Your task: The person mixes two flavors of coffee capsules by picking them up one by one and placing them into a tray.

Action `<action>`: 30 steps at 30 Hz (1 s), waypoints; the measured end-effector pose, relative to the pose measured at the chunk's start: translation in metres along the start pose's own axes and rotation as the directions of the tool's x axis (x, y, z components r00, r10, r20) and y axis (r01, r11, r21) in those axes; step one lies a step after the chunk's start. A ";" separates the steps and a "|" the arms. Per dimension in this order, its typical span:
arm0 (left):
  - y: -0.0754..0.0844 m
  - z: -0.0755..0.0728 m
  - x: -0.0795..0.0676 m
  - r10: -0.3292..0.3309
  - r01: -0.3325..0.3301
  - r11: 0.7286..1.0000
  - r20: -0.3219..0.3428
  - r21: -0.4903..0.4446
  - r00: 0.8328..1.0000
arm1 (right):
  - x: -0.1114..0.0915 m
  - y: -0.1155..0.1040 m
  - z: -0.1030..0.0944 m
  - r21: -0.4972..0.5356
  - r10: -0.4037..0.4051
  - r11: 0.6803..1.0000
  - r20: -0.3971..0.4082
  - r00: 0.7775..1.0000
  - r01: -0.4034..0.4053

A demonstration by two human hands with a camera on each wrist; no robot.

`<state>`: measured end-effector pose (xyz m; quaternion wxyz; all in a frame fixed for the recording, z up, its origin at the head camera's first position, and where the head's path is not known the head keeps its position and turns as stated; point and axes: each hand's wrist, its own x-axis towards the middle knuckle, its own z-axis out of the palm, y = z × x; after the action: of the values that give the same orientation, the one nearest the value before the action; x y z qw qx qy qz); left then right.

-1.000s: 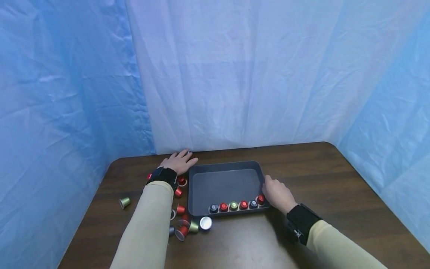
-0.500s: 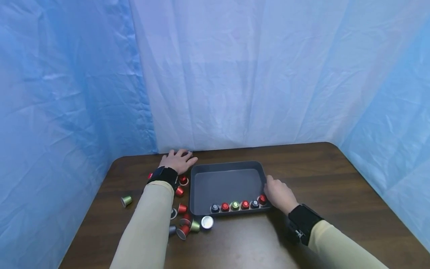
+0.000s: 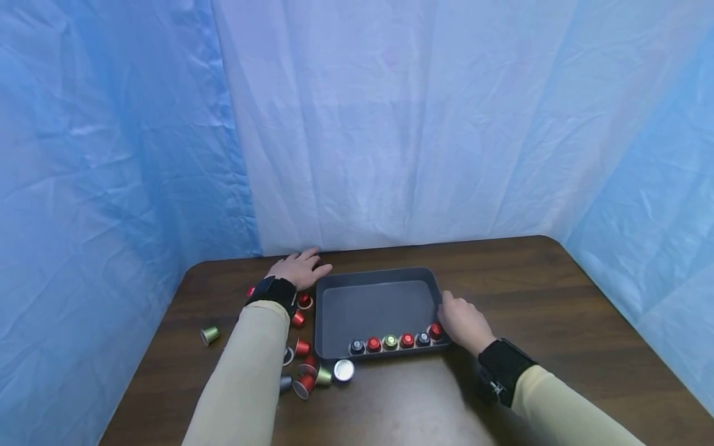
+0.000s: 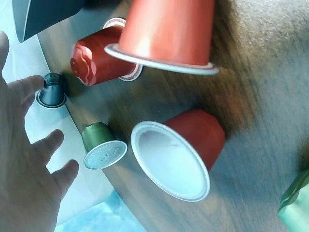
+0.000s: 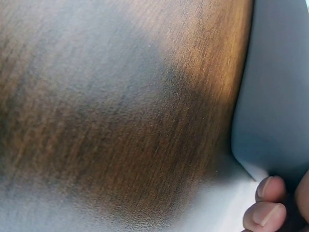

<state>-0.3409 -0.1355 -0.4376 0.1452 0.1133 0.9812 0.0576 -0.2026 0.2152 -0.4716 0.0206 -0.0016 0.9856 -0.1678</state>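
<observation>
Left hand [image 3: 295, 271] has been shifted slightly toward the right since half a second ago, at the far left corner of the tray [image 3: 374, 303]; the small dark shape seen then at its fingertips is now covered in the head view. Otherwise little has been changed: the tray, the right hand [image 3: 464, 322] and the pods inside are kept in place.

Left fingers are spread, with nothing held. In the left wrist view a dark pod [image 4: 51, 91] is overlapped by one fingertip; whether it is touched cannot be told. A green pod [image 4: 105, 146] and a red pod [image 4: 193, 145] are seen near that hand, both tipped over. By judgement, the dark pod is being reached for and no grip has been made yet.

Tray's right side, toward the near corner, is gripped by the right hand with curled fingers, probably so that it is steadied.

Six pods are lined up along the tray's near wall: dark, red, green, red, dark and, in the corner, a red one [image 3: 436, 331]. Loose pods are scattered left of the tray, and a silver-faced pod [image 3: 344, 370] is placed just outside its near wall. Nothing appears to have been added to the row by this shift.
</observation>
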 end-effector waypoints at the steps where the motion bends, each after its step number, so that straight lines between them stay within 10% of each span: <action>1: 0.000 0.001 0.001 0.001 -0.001 1.000 0.007 -0.006 1.000 | 0.000 0.000 0.000 -0.002 0.000 1.000 0.001 1.000 0.000; 15: -0.016 0.003 -0.005 -0.037 0.046 0.997 0.134 -0.058 0.990 | 0.002 -0.001 -0.001 0.018 -0.002 1.000 0.018 1.000 0.002; 30: -0.044 0.007 -0.008 0.049 -0.054 0.995 0.059 0.082 0.997 | 0.006 -0.003 0.001 0.011 -0.007 1.000 0.001 1.000 0.007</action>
<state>-0.3405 -0.1799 -0.4483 0.1670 0.1460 0.9749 0.0171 -0.2081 0.2119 -0.4722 0.0204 -0.0049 0.9847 -0.1732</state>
